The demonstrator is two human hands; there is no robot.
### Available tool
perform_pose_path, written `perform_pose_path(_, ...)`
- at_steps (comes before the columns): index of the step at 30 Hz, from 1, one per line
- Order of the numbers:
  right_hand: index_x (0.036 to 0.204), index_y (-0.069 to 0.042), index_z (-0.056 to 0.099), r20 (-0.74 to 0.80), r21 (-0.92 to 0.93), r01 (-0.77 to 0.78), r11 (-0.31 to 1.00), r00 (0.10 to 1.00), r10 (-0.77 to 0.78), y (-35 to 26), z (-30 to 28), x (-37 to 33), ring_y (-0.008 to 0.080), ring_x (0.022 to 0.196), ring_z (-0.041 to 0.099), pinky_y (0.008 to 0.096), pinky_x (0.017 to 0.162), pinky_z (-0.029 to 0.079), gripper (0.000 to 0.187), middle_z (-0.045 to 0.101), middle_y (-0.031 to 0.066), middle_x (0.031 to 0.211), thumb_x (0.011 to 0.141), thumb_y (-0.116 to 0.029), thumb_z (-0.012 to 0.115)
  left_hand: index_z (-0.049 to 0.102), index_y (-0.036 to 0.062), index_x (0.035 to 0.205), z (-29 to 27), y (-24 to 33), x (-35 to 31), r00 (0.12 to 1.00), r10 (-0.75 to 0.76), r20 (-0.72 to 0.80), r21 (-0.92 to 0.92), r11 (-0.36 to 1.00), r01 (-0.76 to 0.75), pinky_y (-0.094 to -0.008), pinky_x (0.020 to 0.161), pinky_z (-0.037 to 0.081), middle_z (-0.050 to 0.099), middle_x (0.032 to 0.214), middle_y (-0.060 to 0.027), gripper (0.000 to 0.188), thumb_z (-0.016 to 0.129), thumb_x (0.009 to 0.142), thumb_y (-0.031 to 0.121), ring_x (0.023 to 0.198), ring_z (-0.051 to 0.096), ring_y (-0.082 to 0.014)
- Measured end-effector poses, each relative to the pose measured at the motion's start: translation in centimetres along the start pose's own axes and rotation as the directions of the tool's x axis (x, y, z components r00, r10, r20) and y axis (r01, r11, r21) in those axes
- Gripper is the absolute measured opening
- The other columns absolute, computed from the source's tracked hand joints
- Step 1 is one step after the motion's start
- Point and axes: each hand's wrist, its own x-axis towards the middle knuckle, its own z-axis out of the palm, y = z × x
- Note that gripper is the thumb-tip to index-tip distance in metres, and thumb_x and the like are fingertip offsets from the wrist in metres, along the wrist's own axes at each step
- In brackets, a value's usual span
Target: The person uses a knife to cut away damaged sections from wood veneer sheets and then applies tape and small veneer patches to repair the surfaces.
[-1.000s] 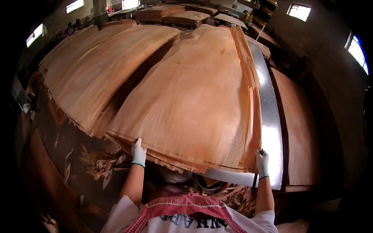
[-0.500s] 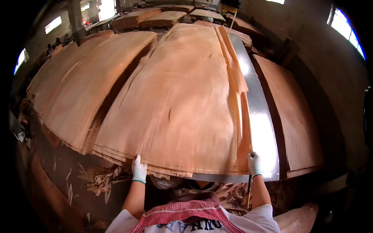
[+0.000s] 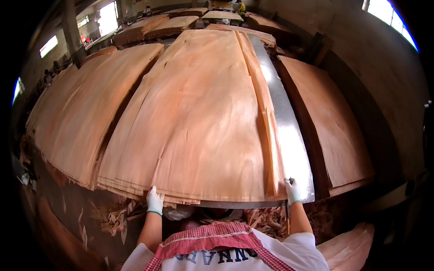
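1 red checked apron (image 3: 221, 232) is showing at the bottom. 2 white-gloved hands are working the near edge. Left hand (image 3: 155, 201) is sitting clearly lower in view than 1.0 s ago; right hand (image 3: 293, 190) is sitting farther left, only slightly lower. Left grip is closing narrowly over the front edge of the top veneer sheet (image 3: 199, 113), toward its left part. Right grip is wrapping 1 thin stick (image 3: 287, 219) at the sheet's right front corner; cannot tell if it is pinching veneer too. 2 scatters of loose strips are lying below, 1 left (image 3: 115, 219), 1 right (image 3: 266, 217).

Veneer sheet is lying in the centre, layers showing at its front left, 1 narrow strip (image 3: 266, 135) running along its right side. 1 shiny metal plate (image 3: 294, 144) is showing to the right and along the front; its front margin is looking thinner than 1.0 s ago. 1 left stack (image 3: 90, 113) and 1 right stack (image 3: 334, 122) are flanking. Far back, 1 yellow-topped person (image 3: 241, 7) is standing near more stacks (image 3: 174, 25).
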Motion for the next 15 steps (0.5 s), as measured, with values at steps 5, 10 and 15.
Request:
perform_pose_path(5,0.098,-0.005,0.055,0.089,-0.337,0.011,0.942,0.996,0.020,1.8,-3.9,-9.7,0.0375,0.084,0.064,0.0434,0.074,0.050,0.043,0.066,0.0215,0.086,0.078,-0.038,0.072,0.052,0.0090,0.119,-2.7,-0.4,-2.1,0.952,0.279,-0.127,0.183,0.950,-0.254,-0.0381,0.083,0.050,0.056,0.118,-0.0100,0.029,0.060,0.092,0.017,0.101,0.056,-0.0240)
perform_pose_path(10,0.095,-0.008,0.056,0.016,-0.444,-0.104,0.890,0.992,0.124,2.6,-3.1,-12.0,0.0414,0.078,0.064,0.0507,0.069,0.049,0.030,0.066,0.0203,0.080,0.086,-0.036,0.061,0.054,0.0012,0.118,4.6,-2.0,-8.0,0.593,0.698,0.401,0.867,-0.080,-0.492,-0.0429,0.097,0.041,0.054,0.124,-0.0200,0.038,0.063,0.085,0.017,0.113,0.052,-0.0355)
perform_pose_path(15,0.088,-0.009,0.057,-0.009,-0.214,-0.022,0.977,1.000,0.020,3.1,-6.0,-16.4,0.0408,0.073,0.061,0.0479,0.064,0.047,0.020,0.062,0.0196,0.075,0.084,-0.028,0.064,0.046,0.0074,0.131,5.0,-3.7,-7.2,0.650,0.540,0.535,0.843,-0.385,-0.375,-0.0482,0.109,0.030,0.040,0.141,-0.0186,0.063,0.068,0.080,0.037,0.132,0.034,-0.0383)
